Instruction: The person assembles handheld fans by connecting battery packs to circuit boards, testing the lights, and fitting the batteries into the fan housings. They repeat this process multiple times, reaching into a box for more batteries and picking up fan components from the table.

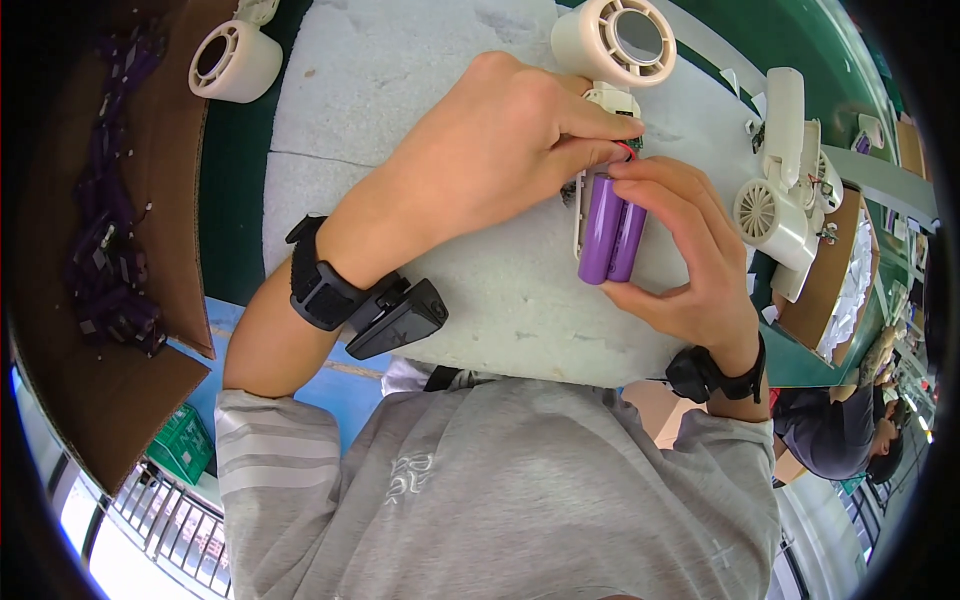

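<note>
A pair of purple battery cells (611, 230) lies side by side over the open handle of a cream handheld fan (575, 45). My right hand (690, 240) grips the cells, with its thumb at their lower end and fingers at their upper end. My left hand (510, 150) reaches across the fan's neck. Its thumb and forefinger are closed at a short red wire (628, 150) beside a small green circuit board, which the fingers partly hide. Whether the left fingertips pinch the wire itself is hard to make out.
A cardboard box (170, 200) of purple battery packs with wires stands at the left. Another cream fan (235, 62) lies at the upper left. More cream fan parts (775, 215) and a box with white pieces (835, 290) are at the right. A co-worker (840, 430) sits beyond.
</note>
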Available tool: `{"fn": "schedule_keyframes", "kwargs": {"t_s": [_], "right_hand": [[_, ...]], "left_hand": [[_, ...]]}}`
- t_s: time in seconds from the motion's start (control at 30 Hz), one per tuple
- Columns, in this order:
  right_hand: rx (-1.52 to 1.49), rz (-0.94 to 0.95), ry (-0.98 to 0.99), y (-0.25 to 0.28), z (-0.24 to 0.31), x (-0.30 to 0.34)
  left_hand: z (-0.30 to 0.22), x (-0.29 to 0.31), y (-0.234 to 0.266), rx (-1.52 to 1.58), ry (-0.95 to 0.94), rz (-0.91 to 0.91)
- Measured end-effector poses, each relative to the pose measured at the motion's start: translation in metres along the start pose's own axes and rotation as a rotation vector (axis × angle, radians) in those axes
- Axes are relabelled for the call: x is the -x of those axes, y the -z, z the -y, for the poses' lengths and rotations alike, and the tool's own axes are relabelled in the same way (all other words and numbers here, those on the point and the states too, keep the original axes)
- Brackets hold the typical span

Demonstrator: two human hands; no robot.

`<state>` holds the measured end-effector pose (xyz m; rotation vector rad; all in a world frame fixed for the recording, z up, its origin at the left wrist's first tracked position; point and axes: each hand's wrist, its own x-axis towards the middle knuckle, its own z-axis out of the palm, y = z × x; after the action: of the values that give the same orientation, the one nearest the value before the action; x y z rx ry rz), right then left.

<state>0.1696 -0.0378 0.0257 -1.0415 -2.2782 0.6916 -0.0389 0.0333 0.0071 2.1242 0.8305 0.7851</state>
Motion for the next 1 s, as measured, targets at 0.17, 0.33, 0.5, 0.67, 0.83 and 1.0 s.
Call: {"fn": "schedule_keyframes", "kwargs": {"t_s": [0.17, 0.33, 0.5, 0.67, 0.83, 1.0], "right_hand": [[0.030, 0.043, -0.022, -0.0012, 0.0004, 0.0011], [0.028, -0.064, -0.054, -0.0077, 0.0059, 0.0035], [0.097, -0.056, -0.060, -0.0061, 0.0063, 0.0081], [0.144, -0.071, -0.006, -0.0043, 0.0045, 0.0051], [0.149, -0.061, -0.026, -0.0055, 0.0039, 0.0055], [0.204, -0.051, -0.026, -0.0065, 0.0067, 0.0060]], "left_hand": [[0.0029, 0.0004, 0.0041, 0.066, 0.055, 0.034], [0.0012, 0.0002, 0.0023, 0.103, 0.097, -0.002], [0.0057, 0.0010, -0.0010, 0.147, 0.039, -0.048], [0.0040, 0.0005, 0.0021, 0.136, 0.052, -0.001], [0.0041, 0.0005, 0.0044, 0.097, 0.047, 0.016], [0.0069, 0.0016, 0.0027, 0.110, 0.021, -0.010]]}}
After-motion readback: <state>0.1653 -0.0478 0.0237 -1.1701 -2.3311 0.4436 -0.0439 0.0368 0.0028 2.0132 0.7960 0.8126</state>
